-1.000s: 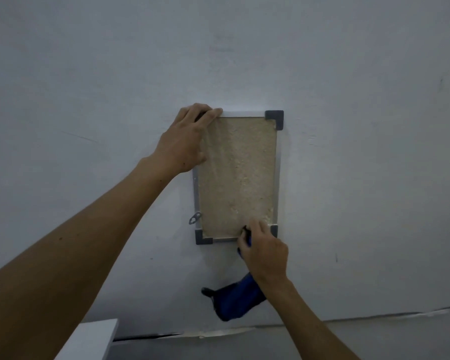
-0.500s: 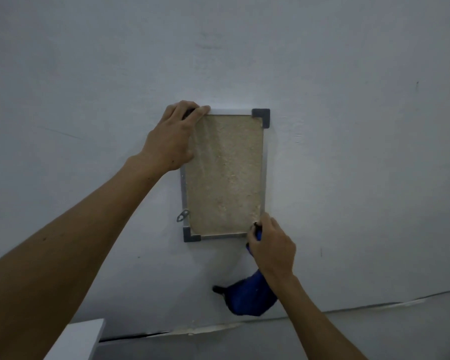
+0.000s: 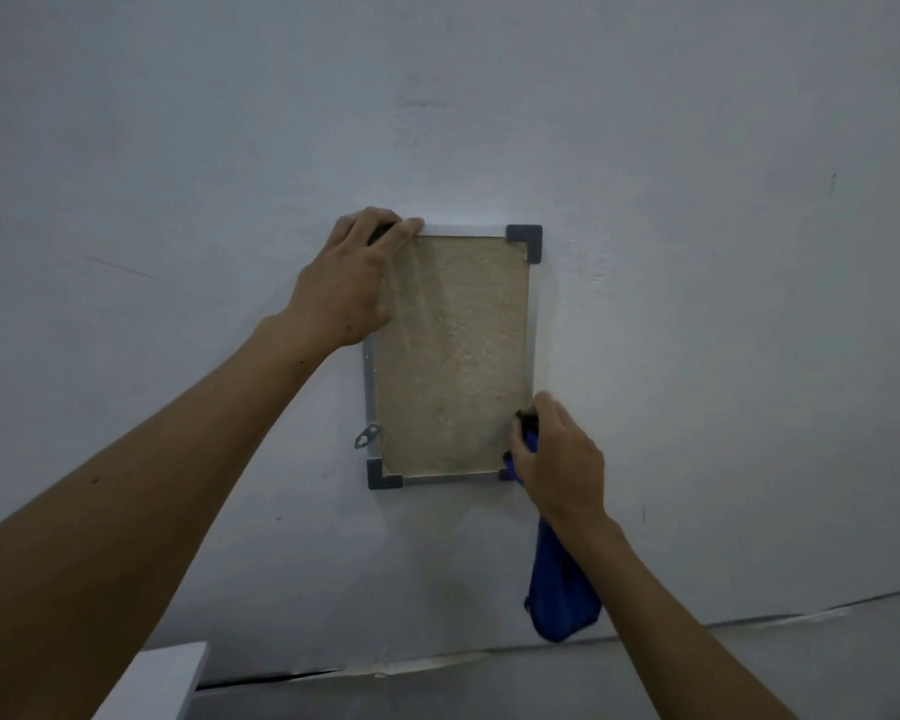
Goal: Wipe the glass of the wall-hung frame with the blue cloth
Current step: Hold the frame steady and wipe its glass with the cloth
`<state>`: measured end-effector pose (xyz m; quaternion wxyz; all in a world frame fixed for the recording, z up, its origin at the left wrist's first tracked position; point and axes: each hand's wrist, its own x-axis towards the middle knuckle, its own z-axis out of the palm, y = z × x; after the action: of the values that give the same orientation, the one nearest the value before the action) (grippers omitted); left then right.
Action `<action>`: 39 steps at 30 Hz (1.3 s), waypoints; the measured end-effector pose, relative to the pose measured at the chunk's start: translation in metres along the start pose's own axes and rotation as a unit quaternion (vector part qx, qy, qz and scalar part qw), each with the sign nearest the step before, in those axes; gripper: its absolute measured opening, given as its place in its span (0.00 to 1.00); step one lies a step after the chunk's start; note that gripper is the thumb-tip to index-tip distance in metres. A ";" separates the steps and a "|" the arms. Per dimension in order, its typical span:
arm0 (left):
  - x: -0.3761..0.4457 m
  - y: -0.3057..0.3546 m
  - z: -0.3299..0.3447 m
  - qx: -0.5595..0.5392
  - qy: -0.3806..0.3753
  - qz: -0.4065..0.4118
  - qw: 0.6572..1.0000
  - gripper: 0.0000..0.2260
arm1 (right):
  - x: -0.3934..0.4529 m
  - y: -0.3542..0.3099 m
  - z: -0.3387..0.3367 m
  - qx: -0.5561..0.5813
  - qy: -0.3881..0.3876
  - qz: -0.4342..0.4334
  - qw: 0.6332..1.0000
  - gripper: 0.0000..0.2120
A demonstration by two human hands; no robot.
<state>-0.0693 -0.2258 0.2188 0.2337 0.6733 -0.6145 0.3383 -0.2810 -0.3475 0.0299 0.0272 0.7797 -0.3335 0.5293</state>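
A tall rectangular frame [image 3: 451,356] hangs on the white wall, with a beige speckled panel behind its glass and dark grey corner caps. My left hand [image 3: 352,280] grips the frame's top left corner, fingers curled over the top edge. My right hand [image 3: 557,457] holds the blue cloth [image 3: 559,589] against the frame's bottom right corner. Most of the cloth hangs down below my wrist, bunched into a long fold. The bottom right corner cap is hidden by my hand.
A small metal hanger tab [image 3: 367,436] sticks out from the frame's lower left side. A white surface corner [image 3: 162,678] shows at the bottom left. The wall meets the floor along a cracked seam [image 3: 437,662].
My right hand has slid with the cloth from the bottom edge to the bottom right corner and slightly up. The hanging cloth swung right. My left hand kept its grip.
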 end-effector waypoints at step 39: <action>0.000 0.003 0.000 0.004 0.001 -0.004 1.000 0.42 | 0.011 0.023 -0.021 -0.008 -0.123 -0.085 0.989 0.06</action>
<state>-0.0718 -0.2262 0.2186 0.2335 0.6765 -0.6101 0.3402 -0.3085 -0.3623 0.0416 0.0368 0.8641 -0.2714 0.4222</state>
